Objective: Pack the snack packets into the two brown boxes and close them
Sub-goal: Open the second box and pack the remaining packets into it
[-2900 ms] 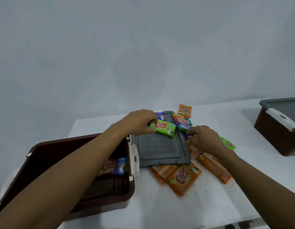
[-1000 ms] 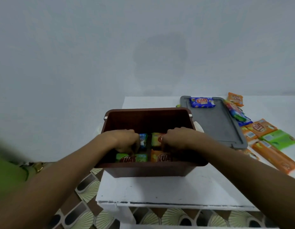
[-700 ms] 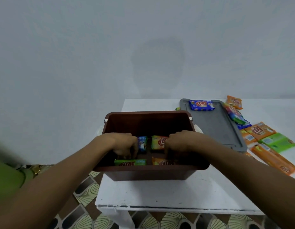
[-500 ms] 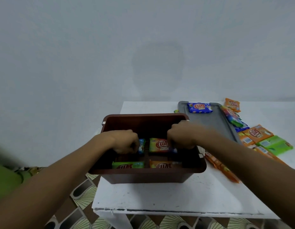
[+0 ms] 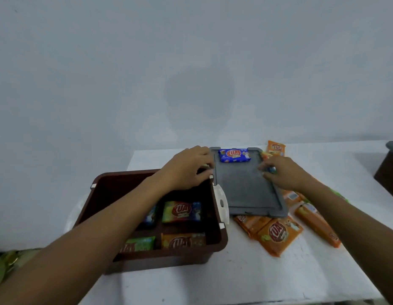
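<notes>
Head view: we read "KUA" on packets [image 5: 182,211] in the brown box [image 5: 116,190] (also on a blue packet [image 5: 234,155] atop the grey lid [image 5: 246,190]). Our right hand [image 5: 283,172] pinches a small packet [image 5: 272,169]; our left hand [image 5: 186,168] curls at the box corner, grip unclear.

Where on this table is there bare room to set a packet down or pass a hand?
Bare: the near white tabletop right of the open brown box, before the orange packets; the far strip toward the second brown box; the middle of the grey lid. Crowded: right of the lid, where packets overlap.
</notes>
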